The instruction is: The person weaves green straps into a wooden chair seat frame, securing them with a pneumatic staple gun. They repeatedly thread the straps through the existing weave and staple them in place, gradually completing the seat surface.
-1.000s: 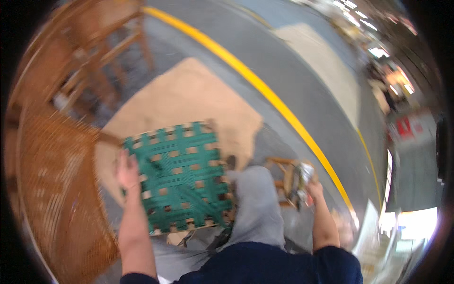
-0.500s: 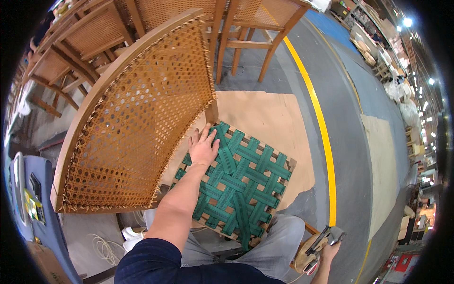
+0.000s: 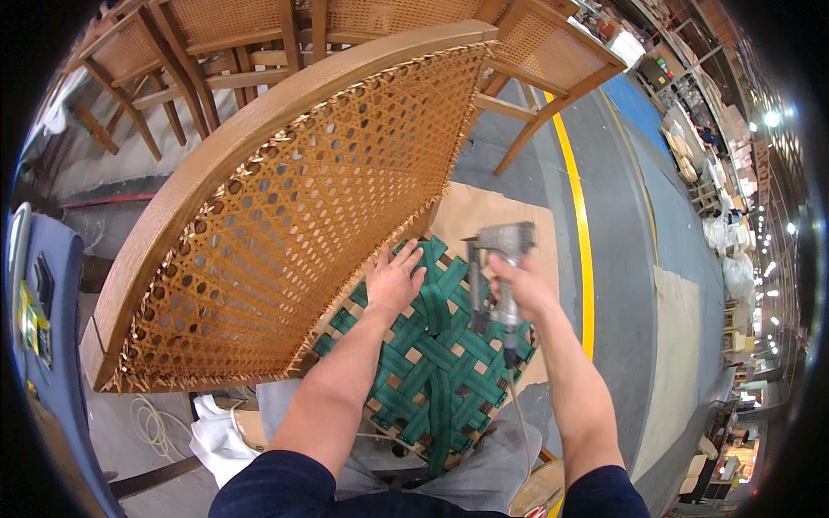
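Observation:
Green woven webbing (image 3: 417,363) crisscrosses the chair's seat frame in front of my lap. My left hand (image 3: 395,285) lies with fingers spread on the webbing's far left corner, close against the cane back. Near its fingertips is a folded-over webbing strip (image 3: 434,298); another loose end (image 3: 439,432) hangs over the near edge. In my right hand (image 3: 527,287) is a grey staple gun (image 3: 508,236), slightly motion-blurred, held above the seat's right side. The chair's woven cane back (image 3: 302,198) rises at the left, its cut cane ends bristling along the wooden rim.
More cane-backed wooden chairs (image 3: 226,82) stand beyond the cane back. An air hose (image 3: 523,423) trails from the gun toward my lap. At far left is a blue padded surface (image 3: 65,319) with small items. A yellow floor line (image 3: 580,216) runs along the right.
My right hand has brought the staple gun up from the lower right to above the seat. The cane back now appears larger and farther right; my left hand stays at the webbing corner.

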A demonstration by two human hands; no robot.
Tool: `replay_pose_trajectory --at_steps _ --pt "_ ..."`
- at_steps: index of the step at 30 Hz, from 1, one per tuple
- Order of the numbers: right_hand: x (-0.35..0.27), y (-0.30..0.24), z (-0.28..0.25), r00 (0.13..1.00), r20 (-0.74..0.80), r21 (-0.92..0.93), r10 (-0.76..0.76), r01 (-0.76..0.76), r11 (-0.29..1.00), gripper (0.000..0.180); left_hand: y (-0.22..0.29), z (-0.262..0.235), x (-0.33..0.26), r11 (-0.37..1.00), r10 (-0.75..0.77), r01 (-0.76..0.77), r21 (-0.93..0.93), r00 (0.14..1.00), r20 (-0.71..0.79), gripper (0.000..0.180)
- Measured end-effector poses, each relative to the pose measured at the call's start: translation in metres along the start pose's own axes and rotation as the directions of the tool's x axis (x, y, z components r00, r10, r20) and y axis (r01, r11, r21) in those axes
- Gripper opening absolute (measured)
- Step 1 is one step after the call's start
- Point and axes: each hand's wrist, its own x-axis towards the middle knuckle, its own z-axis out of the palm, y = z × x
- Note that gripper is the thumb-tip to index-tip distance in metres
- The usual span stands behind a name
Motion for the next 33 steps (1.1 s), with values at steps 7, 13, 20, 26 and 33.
replay_pose_trajectory --at_steps 7,13,20,26,33 --pt "0.055 0.017 0.072 0.998 0.057 -0.047 0.002 0.001 0.999 0.029 -0.007 0.003 -0.001 0.996 -0.052 0.051 -0.077 0.998 -0.019 0.044" --pt "0.066 0.027 0.076 0.998 0.049 -0.168 0.027 -0.018 0.986 0.027 -0.007 0.003 -0.001 0.993 -0.069 0.068 -0.100 0.998 0.001 0.045" --pt "0.072 0.038 0.081 0.999 0.034 -0.198 -0.006 0.013 0.980 0.029 -0.008 0.000 -0.001 0.994 -0.050 0.051 -0.099 0.999 0.013 0.046" --pt "0.072 0.039 0.085 0.999 0.032 -0.257 0.018 -0.009 0.966 0.030 -0.007 -0.005 -0.004 0.999 -0.022 0.022 -0.049 1.000 0.003 0.044" --pt "0.068 0.038 0.088 0.998 0.057 -0.131 0.007 0.000 0.991 0.022 -0.011 0.006 -0.006 0.952 -0.059 0.011 -0.306 0.987 -0.151 0.024"
